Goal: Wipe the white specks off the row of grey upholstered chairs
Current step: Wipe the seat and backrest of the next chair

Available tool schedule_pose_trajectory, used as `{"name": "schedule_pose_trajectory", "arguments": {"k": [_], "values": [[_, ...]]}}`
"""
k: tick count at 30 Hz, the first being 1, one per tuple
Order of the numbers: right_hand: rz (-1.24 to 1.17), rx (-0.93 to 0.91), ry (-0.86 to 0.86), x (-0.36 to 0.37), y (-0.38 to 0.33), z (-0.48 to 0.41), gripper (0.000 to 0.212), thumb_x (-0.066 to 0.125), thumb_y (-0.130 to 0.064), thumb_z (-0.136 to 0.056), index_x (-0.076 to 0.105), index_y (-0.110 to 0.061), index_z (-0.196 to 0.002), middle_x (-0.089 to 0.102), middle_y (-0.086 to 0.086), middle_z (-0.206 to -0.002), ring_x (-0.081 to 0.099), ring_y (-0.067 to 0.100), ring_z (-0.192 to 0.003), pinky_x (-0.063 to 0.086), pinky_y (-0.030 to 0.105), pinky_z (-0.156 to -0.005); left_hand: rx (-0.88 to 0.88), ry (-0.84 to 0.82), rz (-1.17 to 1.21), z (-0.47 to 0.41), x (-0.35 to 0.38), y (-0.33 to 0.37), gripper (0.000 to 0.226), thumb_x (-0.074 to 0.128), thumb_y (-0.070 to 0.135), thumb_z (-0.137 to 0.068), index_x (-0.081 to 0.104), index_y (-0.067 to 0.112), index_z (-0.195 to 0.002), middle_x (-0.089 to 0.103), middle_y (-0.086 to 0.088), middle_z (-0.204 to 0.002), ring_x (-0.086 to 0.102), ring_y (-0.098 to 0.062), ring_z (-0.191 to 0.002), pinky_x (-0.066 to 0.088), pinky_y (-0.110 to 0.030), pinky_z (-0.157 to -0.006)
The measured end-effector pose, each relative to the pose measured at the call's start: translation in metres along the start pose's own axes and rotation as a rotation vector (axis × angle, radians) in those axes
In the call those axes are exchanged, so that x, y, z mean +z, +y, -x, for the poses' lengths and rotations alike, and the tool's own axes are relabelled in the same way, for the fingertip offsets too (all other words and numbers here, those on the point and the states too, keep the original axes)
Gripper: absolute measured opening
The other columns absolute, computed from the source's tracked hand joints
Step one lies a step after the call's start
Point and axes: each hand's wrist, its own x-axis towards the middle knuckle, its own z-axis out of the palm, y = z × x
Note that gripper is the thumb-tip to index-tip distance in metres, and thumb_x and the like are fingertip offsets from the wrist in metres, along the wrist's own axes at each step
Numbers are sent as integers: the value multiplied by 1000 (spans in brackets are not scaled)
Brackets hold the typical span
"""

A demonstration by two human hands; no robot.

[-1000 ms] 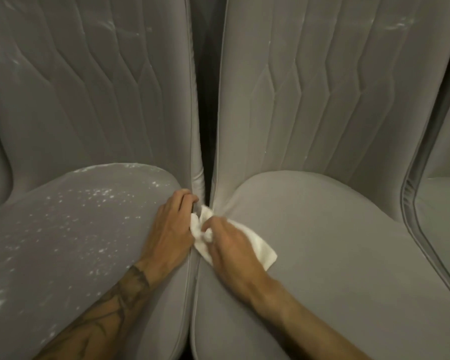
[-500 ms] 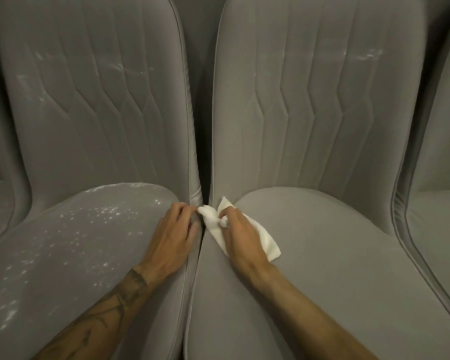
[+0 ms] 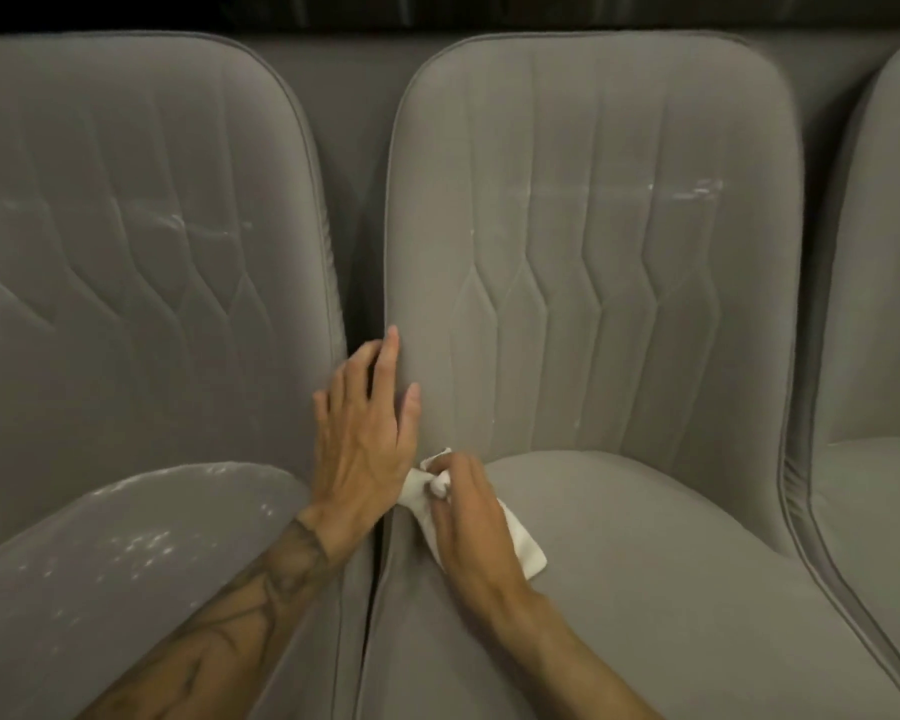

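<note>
Three grey chairs stand in a row, close side by side. The left chair point(image 3: 152, 262) carries white specks point(image 3: 141, 548) scattered over its seat, thickest toward the rear, and pale streaks across the stitched backrest. The middle chair point(image 3: 645, 574) shows a seat with no visible specks; its backrest bears a few faint white marks point(image 3: 697, 189) high on the right side and scattered dots along the stitching. The right chair point(image 3: 879, 485) is only partly in view at the frame edge. A narrow dark gap point(image 3: 362, 283) separates the left and middle chairs. The left hand point(image 3: 365, 439) lies over that gap with fingers straight and slightly spread, holding nothing, its fingertips on the left edge of the middle chair's backrest. Its forearm point(image 3: 261, 605), tattooed, crosses the left chair's seat. The right hand point(image 3: 468, 517) is at the rear left corner of the middle chair's seat, where seat meets backrest, with fingers curled round a bunched white cloth point(image 3: 523, 550). One end of the cloth sticks out above the knuckles, just beside the left hand; the other end lies flat on the seat under the palm.
</note>
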Motion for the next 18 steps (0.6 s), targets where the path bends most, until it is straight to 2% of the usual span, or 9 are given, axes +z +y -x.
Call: {"name": "schedule_pose_trajectory", "arguments": {"k": [2, 3, 4, 6, 9, 12, 15, 18], "values": [[-102, 7, 103, 2, -3, -4, 13, 53, -8, -97, 55, -21, -98, 60, -7, -112, 56, 10, -104, 43, 17, -89, 0, 61, -11, -22, 3, 5, 62, 37, 41, -105, 36, 15, -162, 50, -15, -147, 52, -35, -128, 40, -52, -100], [-60, 34, 137, 0, -2, -6, 13, 52, -16, -97, 54, -29, -98, 58, -10, -113, 55, 8, -104, 42, 14, -90, 20, 90, -26, -33, 4, 6, 62, 38, 40, -105, 36, 15, -162, 50, -16, -146, 53, -36, -127, 39, -52, -100], [-1, 33, 162, -7, -1, -9, 16, 50, -23, -98, 50, -38, -102, 55, -16, -113, 53, 5, -102, 41, 10, -89, 44, 116, -38, -43, 5, 7, 61, 40, 38, -105, 35, 14, -162, 50, -18, -146, 52, -37, -126, 39, -54, -102], [-24, 45, 266, -27, 11, -23, 19, 50, -25, -102, 48, -43, -109, 53, -21, -113, 55, 2, -101, 42, 11, -86, 75, 170, -37, -63, 7, 9, 62, 43, 36, -105, 34, 13, -162, 48, -20, -147, 51, -39, -128, 39, -55, -105], [-31, -44, 471, -81, 26, -63, 19, 51, -15, -103, 53, -29, -115, 52, -8, -114, 54, 3, -105, 46, 26, -91, 65, 240, -2, -93, 10, 16, 64, 45, 36, -105, 31, 13, -163, 46, -21, -150, 49, -40, -131, 39, -54, -106], [128, -116, 591, -141, 39, -114, 16, 52, -15, -102, 56, -10, -117, 51, 5, -119, 54, 18, -107, 48, 39, -93, 67, 305, 23, -122, 11, 25, 62, 45, 36, -106, 29, 17, -163, 44, -22, -148, 50, -41, -126, 41, -54, -104], [340, -202, 718, -185, 52, -154, 24, 61, -15, -97, 54, -8, -119, 47, 10, -125, 50, 25, -113, 47, 39, -97, 86, 354, 24, -140, 14, 27, 59, 45, 34, -108, 30, 17, -162, 44, -24, -148, 51, -43, -123, 43, -55, -101], [504, -199, 684, -199, 75, -169, 30, 63, -13, -95, 51, -10, -122, 45, 14, -130, 48, 31, -118, 45, 44, -100, 99, 395, 18, -143, 21, 25, 58, 45, 31, -108, 31, 15, -162, 44, -24, -150, 50, -44, -124, 42, -55, -99]]}}
